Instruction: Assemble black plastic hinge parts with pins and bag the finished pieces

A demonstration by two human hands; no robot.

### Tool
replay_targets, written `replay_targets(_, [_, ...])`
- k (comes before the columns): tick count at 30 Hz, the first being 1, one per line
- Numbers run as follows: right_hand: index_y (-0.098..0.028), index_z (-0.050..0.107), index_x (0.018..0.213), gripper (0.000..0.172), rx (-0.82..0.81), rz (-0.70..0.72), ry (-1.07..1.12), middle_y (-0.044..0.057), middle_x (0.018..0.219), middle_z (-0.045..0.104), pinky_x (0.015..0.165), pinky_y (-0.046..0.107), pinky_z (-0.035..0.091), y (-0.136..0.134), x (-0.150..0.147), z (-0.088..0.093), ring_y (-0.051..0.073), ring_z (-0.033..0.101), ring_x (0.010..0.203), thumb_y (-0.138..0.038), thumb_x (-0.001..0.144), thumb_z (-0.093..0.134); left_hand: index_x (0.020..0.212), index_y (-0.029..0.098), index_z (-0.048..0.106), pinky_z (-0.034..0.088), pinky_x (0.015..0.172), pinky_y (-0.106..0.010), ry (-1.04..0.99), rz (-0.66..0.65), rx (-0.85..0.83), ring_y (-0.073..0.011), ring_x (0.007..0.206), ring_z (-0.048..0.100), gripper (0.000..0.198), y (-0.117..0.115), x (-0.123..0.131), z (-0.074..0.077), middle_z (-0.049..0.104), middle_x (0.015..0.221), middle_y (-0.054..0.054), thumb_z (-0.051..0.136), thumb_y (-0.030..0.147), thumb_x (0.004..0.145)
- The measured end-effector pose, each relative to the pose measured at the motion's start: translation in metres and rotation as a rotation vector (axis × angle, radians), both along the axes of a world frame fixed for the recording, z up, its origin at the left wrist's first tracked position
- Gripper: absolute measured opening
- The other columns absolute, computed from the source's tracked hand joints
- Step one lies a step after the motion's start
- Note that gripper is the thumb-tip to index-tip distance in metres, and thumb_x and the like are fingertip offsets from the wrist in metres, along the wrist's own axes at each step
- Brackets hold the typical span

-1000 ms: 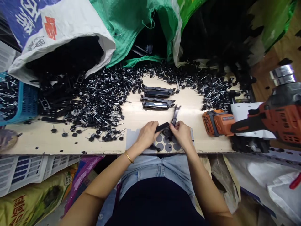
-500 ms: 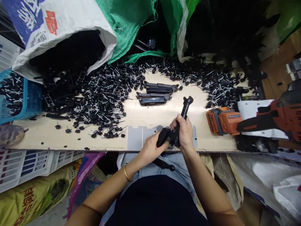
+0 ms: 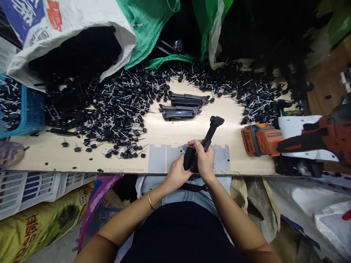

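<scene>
Both hands grip a black plastic jointed bracket (image 3: 210,136) above the front of the table. My left hand (image 3: 175,174) is closed round its thick lower left part. My right hand (image 3: 205,160) wraps its long arm, which slants up and right to a crosswise end piece. The joint between the hands is mostly hidden by fingers. Below them, a black bar (image 3: 193,187) shows over my lap; I cannot tell whether it belongs to the bracket. Beyond the hands, two similar folded brackets (image 3: 181,114) (image 3: 189,99) lie side by side on the table.
Black-headed screws (image 3: 120,120) are heaped left and along the back. An orange cordless drill (image 3: 326,133) lies at right, its battery (image 3: 261,140) towards me. A white sack (image 3: 90,14), green sack (image 3: 145,33) and blue basket (image 3: 33,111) border the table (image 3: 175,131).
The bracket's parts have come closer together between my hands. My right hand has moved left towards my left hand, and the bracket's upper end sits slightly lower and turned.
</scene>
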State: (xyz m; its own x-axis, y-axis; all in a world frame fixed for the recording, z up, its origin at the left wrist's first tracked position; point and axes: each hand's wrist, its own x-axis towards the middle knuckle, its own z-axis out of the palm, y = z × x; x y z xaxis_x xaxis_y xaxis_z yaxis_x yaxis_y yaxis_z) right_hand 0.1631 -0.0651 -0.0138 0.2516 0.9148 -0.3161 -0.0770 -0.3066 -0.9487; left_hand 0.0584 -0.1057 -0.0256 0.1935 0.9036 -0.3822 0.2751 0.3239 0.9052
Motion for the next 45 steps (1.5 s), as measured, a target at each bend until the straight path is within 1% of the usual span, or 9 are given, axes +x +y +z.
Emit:
replay_targets(4, [-0.017,0.065,0.071,0.033,-0.147,0.049,0.143,0.004,0.076,0.069,0.062,0.026,0.05,-0.003,0.005,-0.002,0.016,0.062,0.07,-0.049,0.077,0.06,0.113,0.016,0.055,0.049,0.08,-0.031,0.071,0.002,-0.033,-0.0209,0.093,0.063,0.043,0.003,-0.005,-0.002,0.067,0.099,-0.005,0.07,0.022,0.073])
replay_targets(8, [-0.02,0.045,0.054,0.037,-0.243,0.011,0.36,0.005,0.067,0.07,0.05,0.027,0.048,0.002,0.015,0.006,0.019,0.063,0.061,-0.048,0.075,0.058,0.112,0.018,0.056,0.05,0.081,-0.032,0.075,-0.048,-0.065,-0.0211,0.089,0.064,0.048,0.004,-0.01,0.004,0.068,0.094,-0.002,0.075,0.029,0.07])
replay_targets(13, [-0.022,0.04,0.054,0.037,-0.273,0.075,0.345,0.005,0.062,0.07,0.045,0.028,0.046,0.004,0.016,0.012,0.021,0.064,0.059,-0.048,0.075,0.056,0.12,0.019,0.051,0.051,0.084,-0.034,0.096,-0.098,-0.018,-0.0225,0.095,0.064,0.054,0.003,-0.009,0.015,0.068,0.104,-0.004,0.074,0.03,0.073])
replay_targets(21, [-0.022,0.041,0.051,0.041,-0.245,0.159,0.323,0.003,0.058,0.066,0.051,0.03,0.049,0.001,0.012,0.013,0.017,0.059,0.052,-0.051,0.073,0.06,0.118,0.017,0.046,0.052,0.083,-0.038,0.261,-0.176,0.193,-0.0258,0.098,0.065,0.039,-0.012,-0.009,0.022,0.066,0.105,-0.01,0.06,0.019,0.082])
replay_targets(31, [-0.022,0.037,0.052,0.038,-0.093,-0.05,0.399,-0.002,0.049,0.051,0.055,0.028,0.048,-0.021,-0.005,0.002,0.015,0.058,0.057,-0.044,0.08,0.052,0.113,0.017,0.044,0.055,0.075,-0.037,0.495,-0.302,0.149,-0.025,0.09,0.067,0.034,-0.023,-0.003,0.034,0.066,0.099,-0.01,0.053,0.01,0.081])
replay_targets(37, [-0.022,0.033,0.055,0.036,-0.024,-0.117,0.388,-0.003,0.049,0.048,0.059,0.029,0.049,-0.025,-0.013,0.01,0.014,0.056,0.055,-0.042,0.083,0.045,0.115,0.015,0.044,0.055,0.075,-0.036,0.598,-0.384,0.184,-0.0239,0.089,0.068,0.034,-0.024,-0.005,0.041,0.066,0.096,-0.011,0.041,0.003,0.083])
replay_targets(41, [-0.022,0.033,0.055,0.038,-0.008,-0.18,0.42,-0.003,0.051,0.051,0.059,0.029,0.05,-0.022,-0.016,0.009,0.014,0.056,0.054,-0.045,0.081,0.048,0.113,0.012,0.046,0.054,0.073,-0.038,0.572,-0.462,0.168,-0.0265,0.089,0.067,0.028,-0.01,-0.009,0.044,0.066,0.098,-0.013,0.044,0.006,0.086])
replay_targets(43, [-0.022,0.037,0.057,0.038,-0.003,-0.233,0.38,-0.002,0.056,0.056,0.06,0.029,0.05,-0.019,-0.008,0.005,0.014,0.058,0.058,-0.048,0.079,0.053,0.114,0.013,0.046,0.053,0.071,-0.035,0.5,-0.536,0.197,-0.0253,0.087,0.067,0.028,0.01,-0.016,0.041,0.066,0.099,-0.011,0.051,0.012,0.086])
replay_targets(45, [-0.021,0.045,0.062,0.036,-0.06,-0.166,0.281,-0.001,0.064,0.061,0.061,0.029,0.05,-0.015,0.011,0.003,0.014,0.06,0.061,-0.052,0.075,0.06,0.114,0.017,0.047,0.052,0.069,-0.031,0.485,-0.62,0.261,-0.0231,0.085,0.066,0.03,0.037,-0.023,0.034,0.066,0.098,-0.008,0.057,0.016,0.086])
